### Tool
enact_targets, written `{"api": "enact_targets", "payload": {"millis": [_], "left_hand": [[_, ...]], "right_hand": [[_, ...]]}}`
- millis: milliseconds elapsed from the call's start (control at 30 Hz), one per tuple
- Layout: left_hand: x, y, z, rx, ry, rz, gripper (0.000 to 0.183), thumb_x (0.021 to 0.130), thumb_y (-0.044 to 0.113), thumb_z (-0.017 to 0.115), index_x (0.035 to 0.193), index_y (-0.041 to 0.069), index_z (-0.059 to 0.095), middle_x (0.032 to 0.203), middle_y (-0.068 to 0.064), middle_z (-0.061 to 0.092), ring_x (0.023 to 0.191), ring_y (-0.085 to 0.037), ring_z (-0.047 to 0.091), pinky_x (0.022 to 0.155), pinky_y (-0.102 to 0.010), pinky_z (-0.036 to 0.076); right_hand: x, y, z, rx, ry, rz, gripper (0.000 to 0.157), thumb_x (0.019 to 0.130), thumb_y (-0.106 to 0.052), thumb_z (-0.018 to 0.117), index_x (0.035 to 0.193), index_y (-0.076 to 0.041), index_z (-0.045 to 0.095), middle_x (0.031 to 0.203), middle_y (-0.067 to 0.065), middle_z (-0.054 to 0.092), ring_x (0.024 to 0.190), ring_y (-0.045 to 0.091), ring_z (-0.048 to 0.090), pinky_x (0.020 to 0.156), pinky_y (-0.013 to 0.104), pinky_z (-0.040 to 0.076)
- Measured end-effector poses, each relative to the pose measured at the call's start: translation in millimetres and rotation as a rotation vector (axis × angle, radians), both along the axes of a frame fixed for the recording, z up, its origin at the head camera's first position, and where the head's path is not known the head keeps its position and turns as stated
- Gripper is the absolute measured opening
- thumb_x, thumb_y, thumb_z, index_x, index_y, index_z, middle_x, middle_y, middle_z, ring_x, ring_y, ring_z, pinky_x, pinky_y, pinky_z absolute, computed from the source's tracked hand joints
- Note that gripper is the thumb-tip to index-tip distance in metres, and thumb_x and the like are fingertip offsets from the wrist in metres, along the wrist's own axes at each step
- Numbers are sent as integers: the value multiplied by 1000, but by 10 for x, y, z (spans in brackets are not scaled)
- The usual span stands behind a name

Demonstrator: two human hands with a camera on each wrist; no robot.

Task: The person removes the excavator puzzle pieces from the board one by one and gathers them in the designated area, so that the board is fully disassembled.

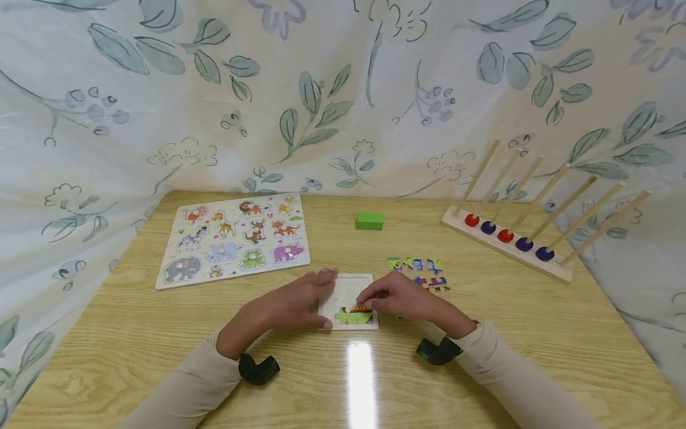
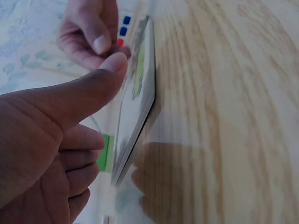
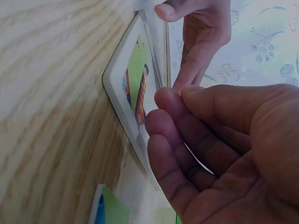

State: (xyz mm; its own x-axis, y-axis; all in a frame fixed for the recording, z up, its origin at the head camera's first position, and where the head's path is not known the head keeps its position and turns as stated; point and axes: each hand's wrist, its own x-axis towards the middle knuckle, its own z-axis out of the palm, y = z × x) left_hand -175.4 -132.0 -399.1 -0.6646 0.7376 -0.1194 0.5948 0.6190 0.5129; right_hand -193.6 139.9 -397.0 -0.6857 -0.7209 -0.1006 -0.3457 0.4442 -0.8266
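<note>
A small white puzzle board point(image 1: 331, 298) lies on the table in front of me, with joined green and red-striped puzzle pieces point(image 1: 354, 319) along its near right part. My left hand point(image 1: 300, 301) rests at the board's left side, fingers extended toward the far edge and thumb at the near corner. Over the board's right side is my right hand point(image 1: 399, 296), its fingers bent and fingertips right at the red-striped pieces. In the right wrist view, the thumb and forefinger tips point(image 3: 163, 95) meet close over the board; I cannot tell whether they pinch a piece.
Loose puzzle pieces point(image 1: 415, 264) lie right of the board, partly behind the right hand. A green block point(image 1: 370, 221) sits farther back. At left is an animal peg puzzle point(image 1: 230, 235); at right stands a wooden rack point(image 1: 557, 271) with upright rods and red and blue beads.
</note>
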Motion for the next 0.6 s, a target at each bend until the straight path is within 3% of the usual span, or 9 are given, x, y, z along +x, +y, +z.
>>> {"api": "enact_targets", "payload": {"millis": [200,400,600], "left_hand": [[8,96,-45,-25,-31,-26,92,88,41,71,153,-2,21,162,-11,10,147,-25,7,116,-41,16],[4,153,-85,-33,-84,-62,91,91,40,67,154,0,16,163,-8,6,147,-21,2,117,-39,15],[-16,152,-102,-23,-84,-92,88,93,39,65,154,-1,17,163,-8,4,147,-22,3,117,-39,15]], "right_hand": [[5,-40,-32,-7,-26,1,18,94,-1,62,104,-6,76,99,-2,73,90,7,63,72,21,50],[3,-23,-78,-7,-23,23,17,94,-3,63,104,-6,76,99,-2,73,89,6,63,71,21,50],[1,-20,-55,-17,-39,34,17,95,-3,62,106,-5,75,100,-1,73,92,7,63,73,22,50]]}}
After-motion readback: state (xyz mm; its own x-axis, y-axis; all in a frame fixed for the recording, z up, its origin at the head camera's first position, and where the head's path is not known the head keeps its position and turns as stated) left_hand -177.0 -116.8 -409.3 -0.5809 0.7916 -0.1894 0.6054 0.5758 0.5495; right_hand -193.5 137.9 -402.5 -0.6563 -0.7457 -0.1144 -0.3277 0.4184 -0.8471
